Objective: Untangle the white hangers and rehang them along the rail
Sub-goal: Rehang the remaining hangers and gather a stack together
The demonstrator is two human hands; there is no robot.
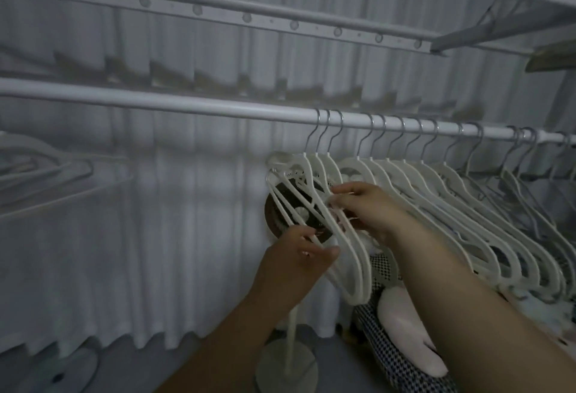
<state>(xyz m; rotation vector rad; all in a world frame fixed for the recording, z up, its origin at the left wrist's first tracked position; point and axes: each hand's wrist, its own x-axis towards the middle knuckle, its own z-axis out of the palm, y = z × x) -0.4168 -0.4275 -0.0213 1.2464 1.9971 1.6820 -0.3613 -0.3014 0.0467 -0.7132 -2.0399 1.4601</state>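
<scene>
A white rail (187, 105) runs across the view, sloping down to the right. Several white hangers (461, 205) with metal hooks hang in a row on its right half. The leftmost three hangers (352, 243) sit close together and overlap. My left hand (299, 255) pinches the thin lower bars of these hangers from below. My right hand (367, 208) grips the shoulder of one of them, fingers curled round it, just right of my left hand.
A white curtain (156, 236) hangs behind the rail. A standing fan (286, 358) with a round base is behind the hangers. A checked fabric item (392, 361) lies at the lower right. Upper rack bars (218, 3) run overhead. More hangers (46, 168) lie at the left.
</scene>
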